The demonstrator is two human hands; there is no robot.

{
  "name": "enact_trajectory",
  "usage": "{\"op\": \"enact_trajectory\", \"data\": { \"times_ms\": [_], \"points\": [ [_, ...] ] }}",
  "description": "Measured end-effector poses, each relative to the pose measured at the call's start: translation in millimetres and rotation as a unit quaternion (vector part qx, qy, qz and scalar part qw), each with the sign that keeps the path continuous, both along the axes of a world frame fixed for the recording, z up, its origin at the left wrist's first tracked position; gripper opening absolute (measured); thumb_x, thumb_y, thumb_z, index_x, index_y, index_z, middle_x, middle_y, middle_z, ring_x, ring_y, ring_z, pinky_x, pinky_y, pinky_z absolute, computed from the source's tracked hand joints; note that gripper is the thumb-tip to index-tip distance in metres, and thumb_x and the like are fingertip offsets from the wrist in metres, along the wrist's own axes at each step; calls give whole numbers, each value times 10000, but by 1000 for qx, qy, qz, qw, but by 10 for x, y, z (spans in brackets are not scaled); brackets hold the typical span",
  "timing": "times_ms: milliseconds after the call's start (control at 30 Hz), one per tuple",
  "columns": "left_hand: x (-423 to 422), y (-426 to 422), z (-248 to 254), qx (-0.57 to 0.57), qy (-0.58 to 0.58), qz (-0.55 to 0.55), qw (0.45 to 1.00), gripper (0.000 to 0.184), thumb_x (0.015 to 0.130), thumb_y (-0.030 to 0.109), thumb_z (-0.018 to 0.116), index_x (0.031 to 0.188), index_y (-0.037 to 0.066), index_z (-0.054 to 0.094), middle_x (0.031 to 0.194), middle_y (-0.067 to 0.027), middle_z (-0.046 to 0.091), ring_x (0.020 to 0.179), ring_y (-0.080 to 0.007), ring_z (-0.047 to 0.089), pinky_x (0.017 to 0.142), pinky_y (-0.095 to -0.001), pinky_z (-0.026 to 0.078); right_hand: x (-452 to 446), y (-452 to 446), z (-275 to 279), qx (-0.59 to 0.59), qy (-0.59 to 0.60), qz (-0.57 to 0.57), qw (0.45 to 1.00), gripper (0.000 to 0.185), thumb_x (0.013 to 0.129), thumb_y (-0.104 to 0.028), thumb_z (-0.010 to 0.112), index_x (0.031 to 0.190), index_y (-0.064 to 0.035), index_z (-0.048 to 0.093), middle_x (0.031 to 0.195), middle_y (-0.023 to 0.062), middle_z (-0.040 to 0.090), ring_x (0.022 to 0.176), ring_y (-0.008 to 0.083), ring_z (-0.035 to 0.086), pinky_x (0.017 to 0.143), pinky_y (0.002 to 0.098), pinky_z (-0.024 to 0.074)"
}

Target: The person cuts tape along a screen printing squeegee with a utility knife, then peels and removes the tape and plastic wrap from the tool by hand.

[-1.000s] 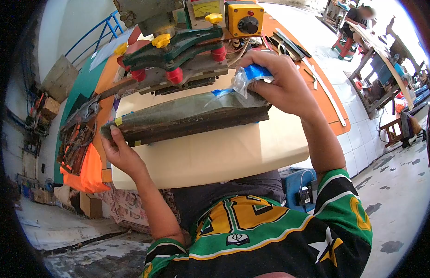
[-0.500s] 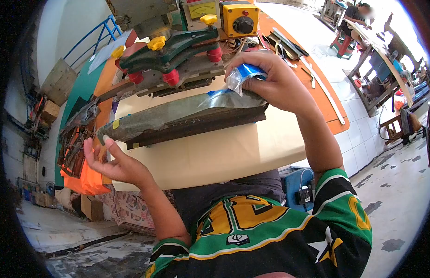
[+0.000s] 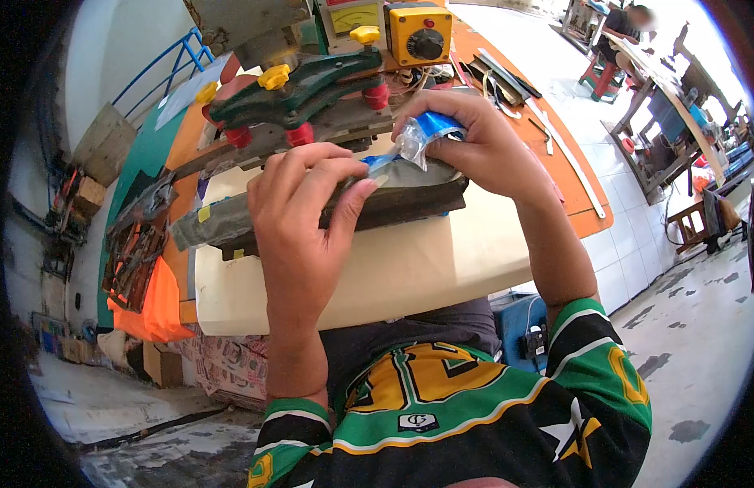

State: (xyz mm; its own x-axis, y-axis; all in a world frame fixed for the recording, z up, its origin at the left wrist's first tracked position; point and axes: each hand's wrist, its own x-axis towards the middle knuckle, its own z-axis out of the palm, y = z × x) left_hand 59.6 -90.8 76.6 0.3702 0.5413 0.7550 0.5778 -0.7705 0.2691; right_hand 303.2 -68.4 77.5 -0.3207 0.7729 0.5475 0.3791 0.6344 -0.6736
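Note:
A long dark metal bar (image 3: 409, 199) with a greyish film over its top lies slanted above a cream sheet (image 3: 377, 276). My right hand (image 3: 475, 142) is closed on a crumpled clear and blue plastic wrap (image 3: 432, 130) at the bar's right end. My left hand (image 3: 308, 215) reaches over the middle of the bar, its fingers bent and its thumb near the blue strip of the wrap. Whether those fingertips grip the strip cannot be made out. Yellow tape (image 3: 204, 213) sticks to the bar's left end.
Just behind the bar stands a green press frame (image 3: 304, 89) with red feet and yellow knobs. A yellow control box (image 3: 419, 37) is behind it. Dark metal pieces (image 3: 137, 260) lie at left, a ruler (image 3: 576, 171) at right. Another person (image 3: 625, 26) sits far right.
My left hand has let go of the bar's left end, opened, and moved right and up to the middle of the bar. My right hand still holds the wrap.

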Motion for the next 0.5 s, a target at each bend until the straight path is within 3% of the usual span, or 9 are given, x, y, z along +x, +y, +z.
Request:
{"op": "enact_trajectory", "data": {
  "times_ms": [133, 200, 300, 500],
  "points": [
    [84, 38, -79, -12, -32, -37, 999, 179, 870, 151, 790, 1006, 55, 727, 1071, -88, 703, 1022, -282, 637, 930, -383, 481, 37, 36, -52, 27, -2, 41, 999, 298, 815, 25, 671, 1106, -40, 677, 1045, 80, 716, 1026, 204, 679, 942, 344, 503],
    [141, 12, -68, -74, -112, -21, 991, 175, 857, 146, 800, 981, 54, 719, 1080, -90, 697, 1024, -279, 623, 939, -388, 477, 43, 38, -53, 34, 4, 61, 998, 316, 803, 43, 657, 1107, -40, 676, 1051, 78, 715, 1032, 205, 678, 949, 345, 501],
    [166, 40, -57, -17, -27, -9, 999, 182, 852, 155, 807, 966, 54, 709, 1079, -88, 691, 1027, -278, 610, 944, -389, 469, 47, 61, -79, 49, 14, 89, 995, 330, 795, 62, 642, 1107, -40, 672, 1051, 76, 714, 1042, 207, 678, 956, 343, 497],
    [237, 50, -138, -19, -41, 27, 999, 186, 877, 212, 788, 935, 67, 687, 1054, -69, 680, 1022, -286, 588, 959, -400, 437, 30, 56, -104, 72, 20, 84, 994, 283, 835, 42, 657, 1106, -38, 663, 1005, 75, 704, 1011, 190, 672, 920, 323, 498]
  ]
}}
